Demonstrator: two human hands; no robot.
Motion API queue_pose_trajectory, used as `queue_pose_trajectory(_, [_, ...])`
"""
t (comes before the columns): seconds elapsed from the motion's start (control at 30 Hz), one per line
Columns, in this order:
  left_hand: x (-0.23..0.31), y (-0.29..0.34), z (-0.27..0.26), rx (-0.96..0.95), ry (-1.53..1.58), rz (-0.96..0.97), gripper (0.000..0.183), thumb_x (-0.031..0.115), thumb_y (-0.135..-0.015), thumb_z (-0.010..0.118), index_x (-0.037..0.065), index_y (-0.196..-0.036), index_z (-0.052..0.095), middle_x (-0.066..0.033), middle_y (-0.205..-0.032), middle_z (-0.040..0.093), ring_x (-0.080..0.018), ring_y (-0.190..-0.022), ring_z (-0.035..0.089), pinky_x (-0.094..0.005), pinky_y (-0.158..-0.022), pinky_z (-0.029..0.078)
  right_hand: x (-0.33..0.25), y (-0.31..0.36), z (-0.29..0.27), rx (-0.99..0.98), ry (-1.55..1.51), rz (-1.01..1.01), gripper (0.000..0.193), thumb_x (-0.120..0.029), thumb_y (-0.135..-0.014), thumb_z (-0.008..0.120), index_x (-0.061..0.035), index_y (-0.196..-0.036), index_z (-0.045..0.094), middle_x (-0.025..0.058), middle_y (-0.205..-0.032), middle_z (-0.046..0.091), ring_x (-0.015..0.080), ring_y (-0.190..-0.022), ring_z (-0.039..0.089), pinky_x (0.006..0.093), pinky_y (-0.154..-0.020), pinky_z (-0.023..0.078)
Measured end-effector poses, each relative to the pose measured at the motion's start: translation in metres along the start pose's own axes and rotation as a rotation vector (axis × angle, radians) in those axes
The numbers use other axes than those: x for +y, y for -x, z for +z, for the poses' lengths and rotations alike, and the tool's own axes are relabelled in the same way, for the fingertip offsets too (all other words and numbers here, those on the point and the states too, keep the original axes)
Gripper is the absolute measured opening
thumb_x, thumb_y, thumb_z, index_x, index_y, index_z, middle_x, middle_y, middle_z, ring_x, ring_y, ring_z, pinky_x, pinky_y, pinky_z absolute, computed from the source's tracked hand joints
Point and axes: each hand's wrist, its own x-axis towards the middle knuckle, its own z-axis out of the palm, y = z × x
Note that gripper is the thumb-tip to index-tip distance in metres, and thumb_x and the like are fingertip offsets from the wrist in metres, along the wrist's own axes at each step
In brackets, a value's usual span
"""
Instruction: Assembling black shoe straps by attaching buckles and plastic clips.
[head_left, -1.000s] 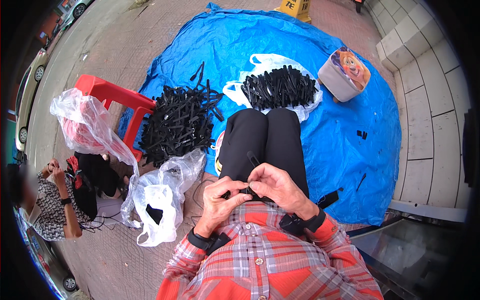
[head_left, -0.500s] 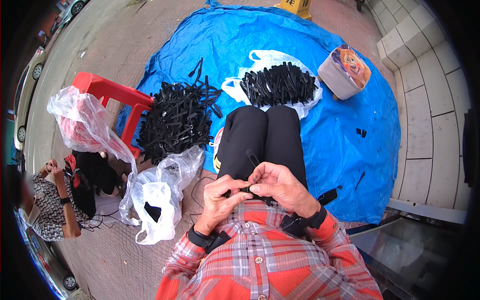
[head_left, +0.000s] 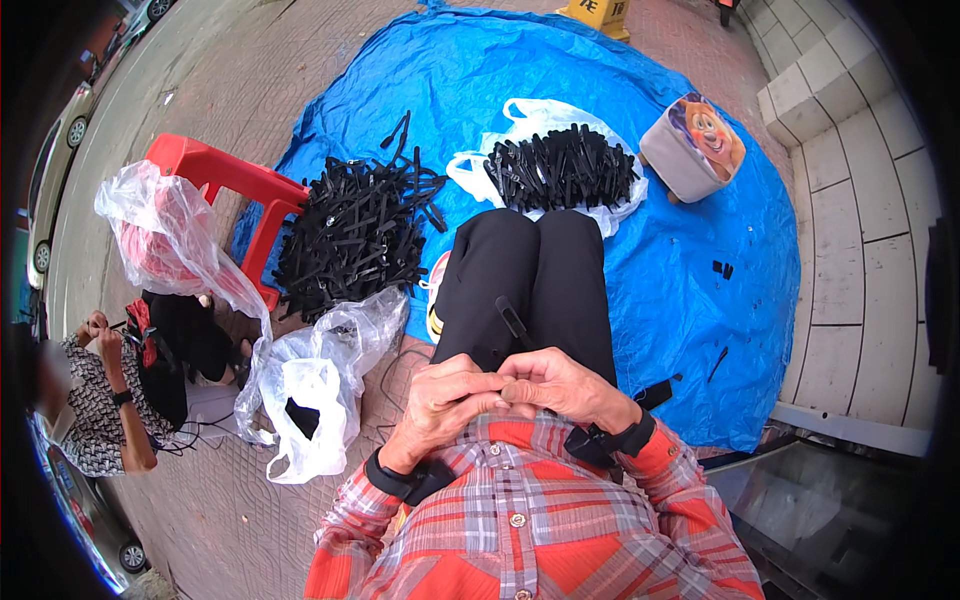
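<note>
Above my lap my left hand (head_left: pixel 448 402) and my right hand (head_left: pixel 562 385) meet, fingertips pinched together. A black strap (head_left: pixel 512 318) sticks up from between them, its rounded end over my dark trousers. The part in the pinch is hidden by my fingers, so I cannot tell how each hand grips it. Beyond my knees a neat row of black straps (head_left: pixel 565 172) lies on a white plastic bag (head_left: pixel 522 112). To the left of my legs is a loose, tangled heap of similar straps (head_left: pixel 350 240).
A blue tarp (head_left: pixel 710 310) covers the ground. At left are a red stool (head_left: pixel 180 155) with a clear bag over it, a white plastic bag (head_left: pixel 335 385) and a seated person (head_left: pixel 105 400). A beige cartoon-printed container (head_left: pixel 685 155) stands at right, near small black scraps (head_left: pixel 723 270).
My hands have drawn closer together; the dark piece that showed between my fingertips is now covered. The strap's upright end leans slightly differently.
</note>
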Motion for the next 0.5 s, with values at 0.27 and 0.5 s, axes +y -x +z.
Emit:
queue_pose_trajectory(0.27, [-0.016,0.01,-0.005,0.041,0.335,-0.396,0.033,0.023,-0.083,0.063,0.003,-0.108,0.057,0.0039,-0.07,0.054,-0.0028,-0.058,0.042,-0.0185,-0.056,0.037,-0.001,0.001,0.009,0.238,0.13,-0.147,0.019,-0.02,-0.088,0.058,-0.0021,-0.081,0.057,-0.0012,-0.064,0.055,0.0025,-0.053,0.043,0.0174,-0.049,0.034])
queue_pose_trajectory(0.5, [0.004,0.003,0.003,0.015,0.61,-0.69,0.017,0.015,-0.092,0.05,0.0,-0.096,0.057,-0.0017,-0.073,0.06,-0.0038,-0.06,0.049,-0.0188,-0.053,0.04,0.003,0.0,0.002,0.342,0.311,-0.183,0.021,-0.02,-0.087,0.059,-0.0023,-0.077,0.056,-0.0018,-0.062,0.054,0.0023,-0.054,0.043,0.019,-0.048,0.035])
